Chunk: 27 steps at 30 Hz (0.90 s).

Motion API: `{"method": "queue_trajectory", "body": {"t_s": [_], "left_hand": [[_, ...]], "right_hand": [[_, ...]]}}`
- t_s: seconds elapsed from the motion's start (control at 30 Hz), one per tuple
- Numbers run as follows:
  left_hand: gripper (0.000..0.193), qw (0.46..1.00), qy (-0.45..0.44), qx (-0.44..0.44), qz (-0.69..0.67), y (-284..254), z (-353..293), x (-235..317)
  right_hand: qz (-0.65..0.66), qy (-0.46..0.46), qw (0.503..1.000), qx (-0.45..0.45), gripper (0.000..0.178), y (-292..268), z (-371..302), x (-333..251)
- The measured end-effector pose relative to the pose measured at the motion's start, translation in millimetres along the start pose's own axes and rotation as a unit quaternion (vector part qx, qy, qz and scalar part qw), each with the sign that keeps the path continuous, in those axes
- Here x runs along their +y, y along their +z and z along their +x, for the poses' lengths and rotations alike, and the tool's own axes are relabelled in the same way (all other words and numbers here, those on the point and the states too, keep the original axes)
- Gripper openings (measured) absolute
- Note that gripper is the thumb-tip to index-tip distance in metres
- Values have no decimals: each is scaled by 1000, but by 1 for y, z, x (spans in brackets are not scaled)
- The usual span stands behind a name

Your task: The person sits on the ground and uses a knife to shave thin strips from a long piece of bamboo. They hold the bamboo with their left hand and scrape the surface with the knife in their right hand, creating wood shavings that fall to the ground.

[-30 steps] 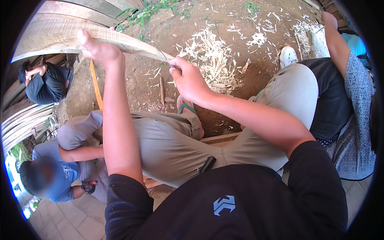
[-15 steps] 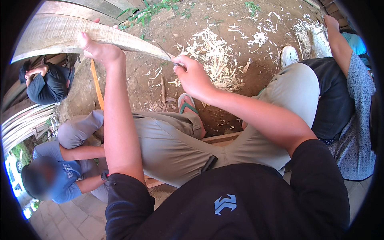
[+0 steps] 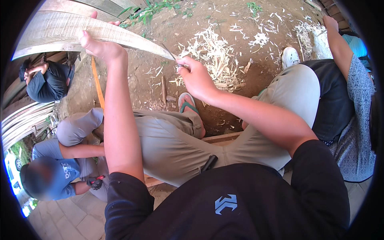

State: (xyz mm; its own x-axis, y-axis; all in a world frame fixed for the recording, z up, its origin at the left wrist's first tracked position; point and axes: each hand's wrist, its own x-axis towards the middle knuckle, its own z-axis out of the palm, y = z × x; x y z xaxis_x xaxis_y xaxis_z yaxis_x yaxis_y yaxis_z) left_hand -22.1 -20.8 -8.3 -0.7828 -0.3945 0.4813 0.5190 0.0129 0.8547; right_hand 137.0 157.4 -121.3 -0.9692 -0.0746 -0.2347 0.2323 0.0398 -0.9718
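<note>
A long pale wooden plank, curved by the lens, reaches from the upper left edge to a narrow end near the middle. My left hand grips it around its edge, thumb on the near side and fingertips showing beyond the far side. At the narrow end, my right hand is closed around the handle of a knife. The thin blade points up and left, close against the wood; whether it touches is hard to tell. Most of the handle is hidden in my fingers.
Wood shavings lie heaped on the dirt beyond my right hand. A person in blue sits at lower left, and another in dark clothes crouches farther off. Someone in patterned cloth sits at my right. An orange strip leans near my left forearm.
My right hand and the knife have shifted slightly right, with more blade showing past the wood. My left hand stays on the plank. The person in blue now shows a dark-gloved hand with something red.
</note>
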Motion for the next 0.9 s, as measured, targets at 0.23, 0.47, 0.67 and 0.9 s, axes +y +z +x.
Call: {"method": "queue_trajectory", "body": {"t_s": [0.23, 0.47, 0.67, 0.9], "left_hand": [[86, 1000, -3, -21, 5, -1, -4, 7], [68, 999, -26, -18, 16, 0, -10, 13], [61, 999, -8, 39, 4, 10, -11, 8], [56, 996, 14, 72, -44, 5, -13, 7]], "right_hand": [[-13, -11, 1000, 0, 29, -1, 4, -1], [-12, -18, 1000, -12, 28, 0, -4, -15], [48, -104, 993, 22, 29, 7, -1, 2], [89, -69, 994, 4, 29, 12, -1, -7]]}}
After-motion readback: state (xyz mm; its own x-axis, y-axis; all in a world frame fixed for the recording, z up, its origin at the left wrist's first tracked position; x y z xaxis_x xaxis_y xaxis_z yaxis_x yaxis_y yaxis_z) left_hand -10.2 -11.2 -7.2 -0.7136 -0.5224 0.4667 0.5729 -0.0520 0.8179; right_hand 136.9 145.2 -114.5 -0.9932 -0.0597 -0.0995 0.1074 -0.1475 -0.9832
